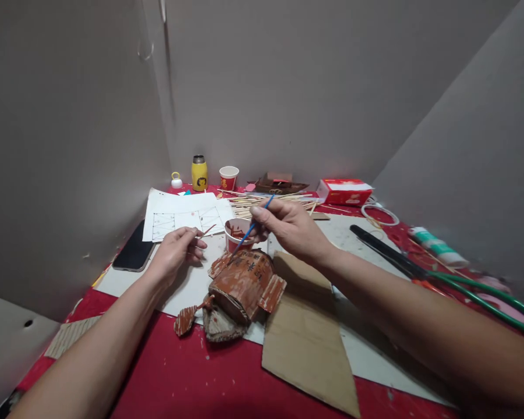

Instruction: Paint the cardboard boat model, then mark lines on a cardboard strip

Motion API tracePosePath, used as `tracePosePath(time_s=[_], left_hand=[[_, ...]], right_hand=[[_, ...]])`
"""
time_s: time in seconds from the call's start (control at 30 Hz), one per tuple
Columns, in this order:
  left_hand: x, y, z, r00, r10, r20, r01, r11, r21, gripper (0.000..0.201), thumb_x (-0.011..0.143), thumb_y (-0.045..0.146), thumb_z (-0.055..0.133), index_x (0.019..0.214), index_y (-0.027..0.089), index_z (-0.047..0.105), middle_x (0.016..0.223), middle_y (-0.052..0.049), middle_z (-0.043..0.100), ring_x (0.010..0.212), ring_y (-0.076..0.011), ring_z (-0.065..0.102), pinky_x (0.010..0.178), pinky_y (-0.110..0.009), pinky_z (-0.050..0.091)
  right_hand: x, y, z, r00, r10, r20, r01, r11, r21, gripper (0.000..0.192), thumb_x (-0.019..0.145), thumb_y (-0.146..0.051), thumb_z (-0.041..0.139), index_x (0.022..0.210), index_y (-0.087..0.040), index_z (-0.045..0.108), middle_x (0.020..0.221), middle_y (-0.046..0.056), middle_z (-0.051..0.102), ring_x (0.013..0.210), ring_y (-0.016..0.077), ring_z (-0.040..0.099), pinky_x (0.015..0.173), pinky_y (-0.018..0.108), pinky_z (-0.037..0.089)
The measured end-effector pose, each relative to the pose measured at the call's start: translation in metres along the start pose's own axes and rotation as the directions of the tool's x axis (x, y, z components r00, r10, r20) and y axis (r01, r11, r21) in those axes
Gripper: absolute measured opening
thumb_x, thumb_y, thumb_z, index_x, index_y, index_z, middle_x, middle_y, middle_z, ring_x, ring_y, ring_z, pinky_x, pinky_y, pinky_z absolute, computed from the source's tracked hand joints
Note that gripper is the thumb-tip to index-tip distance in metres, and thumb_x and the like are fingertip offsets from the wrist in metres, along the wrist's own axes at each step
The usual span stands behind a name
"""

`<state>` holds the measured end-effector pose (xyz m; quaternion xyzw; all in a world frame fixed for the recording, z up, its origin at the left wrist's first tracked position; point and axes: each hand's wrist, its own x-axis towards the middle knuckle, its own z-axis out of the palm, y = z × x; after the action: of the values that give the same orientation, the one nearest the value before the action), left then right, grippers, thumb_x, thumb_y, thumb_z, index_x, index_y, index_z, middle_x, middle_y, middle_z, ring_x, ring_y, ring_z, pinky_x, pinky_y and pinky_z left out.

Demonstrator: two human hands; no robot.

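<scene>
My right hand (288, 224) pinches a slim blue paintbrush (248, 230), its tip slanting down to the top of a brown-painted cardboard model (240, 282). Dark written characters mark the model's curved top, and streaky flaps stick out at its sides. A brown leaf-shaped piece (186, 321) on a short stem juts from its near left. Left of the model, my left hand (179, 247) holds a thin reddish-brown stick (207, 230) between thumb and fingers. Between my hands stands a paper cup (231, 237) with brown paint inside, partly hidden behind the model.
Drawn sheets (186, 218) and a black phone (133, 247) lie left. Behind are a yellow bottle (199, 174), a red-and-white cup (229, 179), wooden sticks (262, 205), a model boat (279, 184) and a red box (346, 192). Cardboard (305, 343) and green-handled shears (388, 253) lie right.
</scene>
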<state>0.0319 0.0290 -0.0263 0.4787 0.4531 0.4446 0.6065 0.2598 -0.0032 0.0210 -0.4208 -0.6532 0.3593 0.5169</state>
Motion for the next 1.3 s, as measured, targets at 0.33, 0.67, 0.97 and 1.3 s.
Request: tracePosePath(time_s=[0.33, 0.67, 0.97, 1.3], left_hand=[[-0.003, 0.0, 0.004, 1.0, -0.02, -0.007, 0.02, 0.999, 0.025, 0.015, 0.092, 0.023, 0.055, 0.085, 0.012, 0.063, 0.072, -0.007, 0.067, 0.051, -0.0099, 0.059, 0.049, -0.021, 0.046], [-0.005, 0.001, 0.005, 1.0, -0.016, 0.006, 0.016, 1.0, 0.025, 0.016, 0.093, 0.023, 0.053, 0.085, 0.012, 0.063, 0.072, -0.008, 0.067, 0.051, -0.0096, 0.058, 0.05, -0.021, 0.046], [-0.004, -0.001, 0.004, 1.0, -0.016, 0.011, 0.015, 1.0, 0.014, 0.015, 0.093, 0.021, 0.053, 0.085, 0.013, 0.062, 0.07, -0.006, 0.066, 0.05, -0.0091, 0.057, 0.049, -0.021, 0.046], [-0.003, -0.003, 0.002, 0.999, 0.0, 0.034, 0.001, 1.0, -0.02, 0.011, 0.087, 0.024, 0.061, 0.085, 0.013, 0.063, 0.072, -0.006, 0.066, 0.051, -0.0101, 0.058, 0.049, -0.022, 0.047]], right_hand=[[-0.013, -0.001, 0.003, 0.998, -0.027, -0.057, 0.031, 0.997, 0.069, 0.043, 0.081, -0.058, 0.07, 0.068, -0.018, 0.062, 0.059, 0.0, 0.069, 0.049, 0.01, 0.062, 0.05, 0.022, 0.053], [-0.008, 0.003, -0.01, 0.992, -0.047, -0.115, 0.052, 0.998, 0.043, 0.04, 0.079, -0.056, 0.073, 0.071, -0.019, 0.062, 0.059, 0.0, 0.069, 0.048, 0.0103, 0.062, 0.048, 0.022, 0.052], [-0.006, 0.001, -0.019, 0.991, -0.115, -0.071, 0.11, 0.991, -0.073, 0.04, 0.082, -0.056, 0.071, 0.07, -0.019, 0.063, 0.059, -0.001, 0.067, 0.048, 0.0105, 0.061, 0.047, 0.024, 0.05], [-0.011, -0.006, -0.017, 0.987, -0.156, -0.045, 0.148, 0.978, -0.147, 0.039, 0.084, -0.057, 0.068, 0.071, -0.021, 0.063, 0.059, 0.0, 0.066, 0.05, 0.0118, 0.062, 0.049, 0.026, 0.051]])
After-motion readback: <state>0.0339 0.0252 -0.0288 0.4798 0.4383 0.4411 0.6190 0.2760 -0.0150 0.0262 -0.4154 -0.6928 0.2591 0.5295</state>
